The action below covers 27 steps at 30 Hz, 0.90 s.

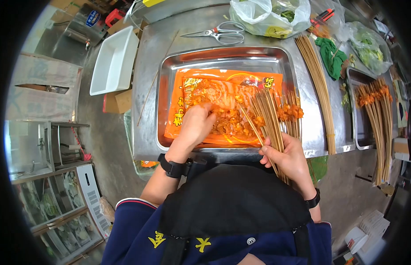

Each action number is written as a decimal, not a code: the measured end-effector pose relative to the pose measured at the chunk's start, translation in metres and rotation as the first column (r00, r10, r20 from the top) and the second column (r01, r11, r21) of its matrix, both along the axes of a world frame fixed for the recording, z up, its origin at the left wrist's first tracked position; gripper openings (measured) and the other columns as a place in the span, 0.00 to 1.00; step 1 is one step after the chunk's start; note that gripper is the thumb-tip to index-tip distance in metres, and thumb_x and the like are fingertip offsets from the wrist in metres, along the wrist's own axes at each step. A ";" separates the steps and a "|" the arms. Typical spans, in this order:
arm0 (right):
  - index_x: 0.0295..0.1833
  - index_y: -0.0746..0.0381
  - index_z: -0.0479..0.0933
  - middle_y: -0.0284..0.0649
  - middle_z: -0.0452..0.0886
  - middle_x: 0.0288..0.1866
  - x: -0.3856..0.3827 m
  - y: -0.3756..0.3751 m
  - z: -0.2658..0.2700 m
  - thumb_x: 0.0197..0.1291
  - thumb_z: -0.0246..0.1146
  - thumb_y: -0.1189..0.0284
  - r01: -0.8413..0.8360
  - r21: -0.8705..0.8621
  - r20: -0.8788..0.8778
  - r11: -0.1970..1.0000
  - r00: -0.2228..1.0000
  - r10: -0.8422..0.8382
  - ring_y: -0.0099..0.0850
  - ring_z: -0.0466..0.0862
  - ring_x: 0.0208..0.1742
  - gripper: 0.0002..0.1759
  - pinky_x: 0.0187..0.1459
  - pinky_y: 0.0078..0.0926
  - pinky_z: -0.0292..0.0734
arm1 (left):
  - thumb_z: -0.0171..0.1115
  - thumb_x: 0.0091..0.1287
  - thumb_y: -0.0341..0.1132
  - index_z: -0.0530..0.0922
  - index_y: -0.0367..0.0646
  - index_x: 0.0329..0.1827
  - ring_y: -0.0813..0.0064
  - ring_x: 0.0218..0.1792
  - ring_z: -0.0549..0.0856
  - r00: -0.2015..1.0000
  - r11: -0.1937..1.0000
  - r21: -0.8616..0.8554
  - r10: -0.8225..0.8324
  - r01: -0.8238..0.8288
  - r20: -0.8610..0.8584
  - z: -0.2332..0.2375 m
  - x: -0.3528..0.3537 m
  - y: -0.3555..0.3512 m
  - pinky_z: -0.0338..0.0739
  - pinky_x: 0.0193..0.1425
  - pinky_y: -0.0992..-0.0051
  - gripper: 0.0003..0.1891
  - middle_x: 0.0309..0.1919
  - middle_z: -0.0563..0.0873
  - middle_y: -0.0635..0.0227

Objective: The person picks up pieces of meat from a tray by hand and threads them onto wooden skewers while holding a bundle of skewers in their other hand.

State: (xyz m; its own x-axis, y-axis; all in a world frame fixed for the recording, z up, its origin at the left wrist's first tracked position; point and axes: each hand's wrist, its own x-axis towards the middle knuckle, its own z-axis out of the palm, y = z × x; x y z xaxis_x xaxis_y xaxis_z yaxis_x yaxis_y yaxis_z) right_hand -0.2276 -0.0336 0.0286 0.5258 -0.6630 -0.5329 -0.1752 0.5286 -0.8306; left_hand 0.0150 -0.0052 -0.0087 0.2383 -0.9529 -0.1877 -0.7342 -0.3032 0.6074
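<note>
At the far left, a white tub (115, 59) sits off the edge of the steel counter (148, 62). On the counter, a steel tray (223, 52) lies just in front of the person, with scissors (221, 33) beyond its far rim. An opened orange bag (223, 77) lies flat in the tray, and marinated meat (227, 119) is spread over it. The left hand (197, 123) rests on the meat, its fingers bent down into it; I cannot tell whether its grip has closed on a piece. Over the tray's near right corner, the right hand (290, 160) has its grip wrapped tightly around a bundle of skewers (268, 115), tips fanned out above the meat. Right of the tray lies a row of bare sticks (318, 79), then a green cloth (331, 55). A second tray (352, 101) holds loaded skewers (375, 110).
</note>
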 end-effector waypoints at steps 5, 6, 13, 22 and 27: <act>0.38 0.67 0.71 0.36 0.77 0.27 0.001 0.001 0.002 0.55 0.58 0.78 -0.015 -0.012 -0.027 1.000 1.000 0.015 0.21 0.79 0.24 0.06 0.24 0.15 0.75 | 0.51 0.62 0.31 0.78 0.34 0.37 0.72 0.27 0.80 0.625 0.983 0.005 0.121 -0.184 -0.771 0.006 -0.002 0.001 0.73 0.32 0.74 0.10 0.29 0.83 0.64; 0.38 0.67 0.71 0.36 0.77 0.27 0.002 0.001 0.003 0.55 0.58 0.78 -0.014 -0.016 -0.025 1.000 1.000 0.014 0.21 0.79 0.24 0.06 0.24 0.15 0.75 | 0.52 0.64 0.32 0.77 0.34 0.41 0.76 0.31 0.80 0.528 0.982 0.095 0.170 -0.165 -0.832 0.011 -0.001 0.001 0.74 0.35 0.78 0.11 0.33 0.83 0.66; 0.37 0.66 0.71 0.37 0.77 0.27 0.002 0.004 0.004 0.55 0.59 0.78 -0.043 -0.020 -0.014 0.999 0.999 0.043 0.21 0.79 0.24 0.05 0.25 0.15 0.76 | 0.55 0.63 0.33 0.77 0.38 0.43 0.81 0.28 0.78 0.151 0.935 0.174 0.229 -0.310 -0.962 0.011 -0.026 -0.002 0.71 0.28 0.83 0.09 0.32 0.82 0.69; 0.36 0.66 0.72 0.34 0.76 0.26 0.002 0.003 0.005 0.54 0.59 0.78 -0.028 -0.025 -0.014 0.999 1.000 0.027 0.20 0.79 0.24 0.05 0.24 0.15 0.75 | 0.53 0.65 0.34 0.75 0.40 0.42 0.80 0.29 0.79 0.046 0.910 0.141 0.172 -0.390 -0.984 0.018 -0.032 -0.006 0.74 0.32 0.80 0.08 0.33 0.81 0.69; 0.36 0.66 0.72 0.34 0.76 0.26 0.002 0.002 0.005 0.54 0.59 0.78 -0.046 -0.030 -0.014 0.999 0.999 0.045 0.20 0.79 0.24 0.04 0.24 0.15 0.75 | 0.55 0.64 0.33 0.75 0.38 0.42 0.80 0.30 0.79 0.026 0.918 0.155 0.176 -0.366 -0.984 0.020 -0.035 -0.008 0.75 0.35 0.81 0.08 0.33 0.81 0.69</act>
